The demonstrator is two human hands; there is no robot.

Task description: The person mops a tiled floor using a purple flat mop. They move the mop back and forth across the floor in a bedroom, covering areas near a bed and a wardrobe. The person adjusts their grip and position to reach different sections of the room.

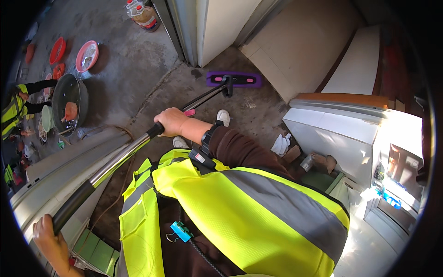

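Observation:
A flat mop [138, 144] with a purple pad [251, 79] and a silver and black pole runs slantwise across the view. Near the black grip end, at the lower left, my left hand [50, 240] is closed round the pole. Farther up, my right hand [173, 122] wraps the pole at a black sleeve, its arm reaching across in a brown cuff with a dark wristband. The pad lies flat on the dark, damp-looking floor [251, 105] near a white door-frame corner. My white shoes [223, 117] show beneath the pole.
At the left, a person in a yellow vest [14, 111] reaches toward a large dark tub [81, 99]. Red basins [57, 50] and plastic jugs [143, 16] stand on the floor. On the right are a white cabinet [332, 138], a crumpled white cloth [280, 145] and bricks [325, 162].

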